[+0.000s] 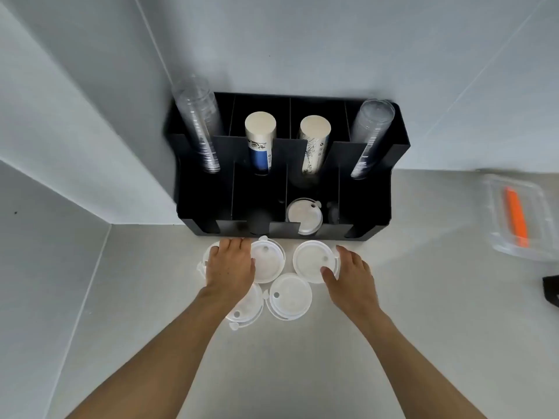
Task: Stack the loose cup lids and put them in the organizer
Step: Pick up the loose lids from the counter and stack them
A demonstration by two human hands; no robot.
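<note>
Several loose white cup lids lie on the counter just in front of the black organizer [375,207]. My left hand [230,267] lies palm-down over the far-left lid [208,252], fingers spread, next to a second lid [268,261]. My right hand [348,275] touches the right edge of the right lid [311,261], thumb on its top. Two more lids sit nearer me: the middle lid [289,296] and the lower-left lid [246,309], partly under my left wrist. A stack of lids [304,216] sits in a front compartment of the organizer.
The organizer's back slots hold two stacks of clear cups [198,125] [370,134] and two paper cup stacks [260,137] [313,140]. A clear box [496,225] with an orange item stands right. A dark object [550,290] is at the right edge. Walls close in behind and left.
</note>
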